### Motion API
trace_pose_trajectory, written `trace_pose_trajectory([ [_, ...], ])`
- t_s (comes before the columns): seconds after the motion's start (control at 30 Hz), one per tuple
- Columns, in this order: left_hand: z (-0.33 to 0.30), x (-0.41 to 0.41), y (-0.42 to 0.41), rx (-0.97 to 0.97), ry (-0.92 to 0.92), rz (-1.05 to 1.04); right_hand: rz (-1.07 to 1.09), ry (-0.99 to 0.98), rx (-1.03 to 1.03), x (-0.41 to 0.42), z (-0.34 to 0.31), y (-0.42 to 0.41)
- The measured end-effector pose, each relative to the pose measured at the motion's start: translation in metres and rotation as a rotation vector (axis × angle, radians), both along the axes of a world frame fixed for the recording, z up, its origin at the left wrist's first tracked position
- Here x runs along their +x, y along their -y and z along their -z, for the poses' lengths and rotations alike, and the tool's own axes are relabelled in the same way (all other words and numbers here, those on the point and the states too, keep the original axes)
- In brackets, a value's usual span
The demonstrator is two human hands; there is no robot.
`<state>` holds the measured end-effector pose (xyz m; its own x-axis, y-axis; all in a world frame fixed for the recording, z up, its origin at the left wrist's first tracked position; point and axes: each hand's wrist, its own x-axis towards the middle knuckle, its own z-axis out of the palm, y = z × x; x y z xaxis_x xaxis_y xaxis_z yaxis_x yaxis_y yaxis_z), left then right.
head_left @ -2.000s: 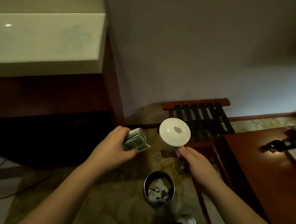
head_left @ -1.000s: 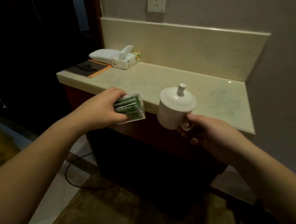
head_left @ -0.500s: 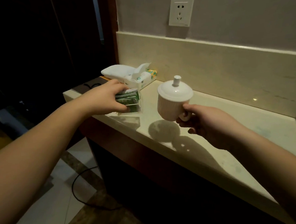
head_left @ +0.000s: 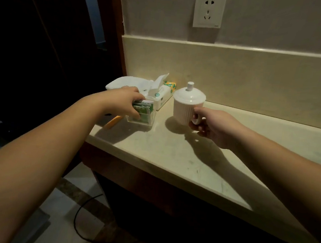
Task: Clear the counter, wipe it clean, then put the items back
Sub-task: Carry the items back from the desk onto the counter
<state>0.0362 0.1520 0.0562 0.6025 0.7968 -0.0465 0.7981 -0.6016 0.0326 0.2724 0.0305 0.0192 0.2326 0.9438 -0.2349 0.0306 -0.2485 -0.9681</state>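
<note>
On the pale stone worktop (head_left: 182,157): 1 clear box of green sachets (head_left: 144,113), 1 white lidded mug (head_left: 188,104), 1 tissue pack (head_left: 162,96), 1 folded white cloth (head_left: 124,82), 1 dark booklet with an orange edge (head_left: 112,122). Sachets inside the box packed too close to count.

Taking the mug as landmark: box of sachets to its left, base down on the worktop near the front left corner, gripped by the left hand (head_left: 124,101), fingers (head_left: 137,114) curled over its top and near side. Tissue pack behind the box and left of the mug, 1 sheet sticking up from its slot. Cloth farther left again, behind the left hand. Booklet left of the box, mostly hidden under the forearm.

Mug itself upright, lid with 1 knob in place, held by the right hand (head_left: 214,125), fingers pinched round the handle on its right side. Hard to tell whether its base touches the worktop or hangs just above; shadow directly beneath. 1 white wall socket (head_left: 208,10) above the mug, over the backsplash. 1 black cable (head_left: 78,223) on the floor, below and left.
</note>
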Motion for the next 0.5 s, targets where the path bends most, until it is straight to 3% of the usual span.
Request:
trace_pose_trajectory([
  [0.5, 0.016, -0.005, -0.085, -0.015, 0.040, 0.263, 0.380, -0.044, -0.005, -0.039, 0.020, -0.100],
])
